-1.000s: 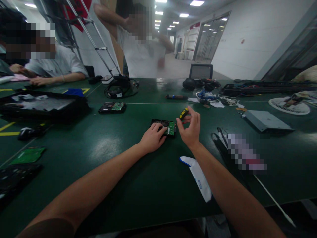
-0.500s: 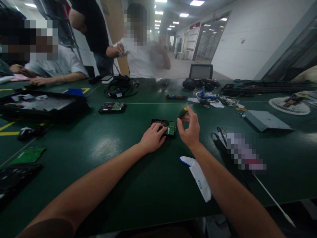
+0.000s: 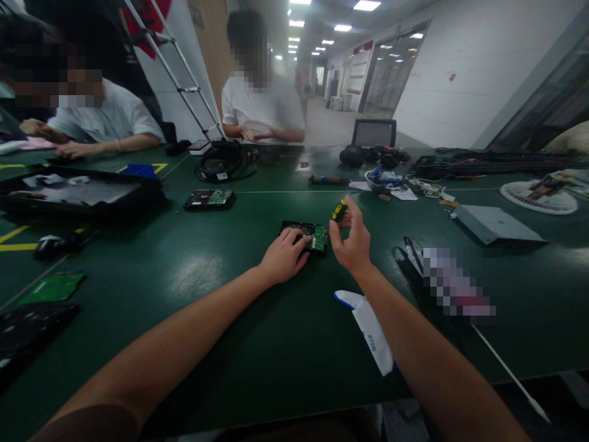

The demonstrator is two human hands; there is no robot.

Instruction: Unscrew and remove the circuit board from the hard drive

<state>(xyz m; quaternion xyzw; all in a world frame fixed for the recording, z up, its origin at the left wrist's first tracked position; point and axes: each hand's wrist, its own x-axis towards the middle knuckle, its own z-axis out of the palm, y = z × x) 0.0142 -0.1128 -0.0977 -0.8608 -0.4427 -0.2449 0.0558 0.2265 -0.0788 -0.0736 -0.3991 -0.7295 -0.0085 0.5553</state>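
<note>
A hard drive (image 3: 304, 234) lies circuit-board side up on the green table (image 3: 230, 288). My left hand (image 3: 283, 258) rests on its near left corner with fingers curled down, pressing it flat. My right hand (image 3: 352, 242) is just to the drive's right, its fingers pinched round a yellow-and-black screwdriver (image 3: 339, 210) held upright over the drive's right edge. The screwdriver's tip is hidden behind my fingers.
A second hard drive (image 3: 209, 199) lies farther left, near a black tray (image 3: 73, 196). A white glove (image 3: 368, 328) lies under my right forearm. A grey box (image 3: 494, 225), cables (image 3: 225, 162) and tools sit around. Two people sit at the table's far side.
My right hand's fingers have turned the screwdriver handle slightly in place. My left hand has stayed put. Across the table a standing person has left and the other has sat down.
</note>
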